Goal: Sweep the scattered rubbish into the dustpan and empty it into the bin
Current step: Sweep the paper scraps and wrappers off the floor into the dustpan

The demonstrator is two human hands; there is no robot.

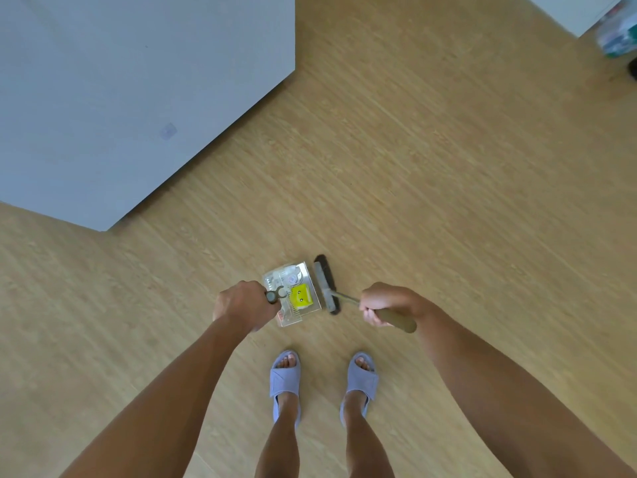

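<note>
Sweeping looks all but done: wooden floor (448, 184) shows no loose rubbish. Emptying remains; a bag-lined bin (617, 32), probably, sits well apart at far right. Clear dustpan (293, 294) rests on the floor ahead of the feet, holding a yellow packet (301, 297) and pale wrappers (287, 277). Broom head (326, 282) touches the pan's open edge. Left hand (241, 305) fisted round the dustpan handle; right hand (386, 305) curled tight on the broom handle, both arms extended downward.

Light tan wood-grain floor (431, 174), with a clear dustpan (287, 294) on it holding a yellow packet (301, 297), a grey-backed, black-bristled broom head (325, 282) just beside the dustpan, lilac slippers (286, 381) nearer, pale grey-blue cabinet (120, 98) beyond.
</note>
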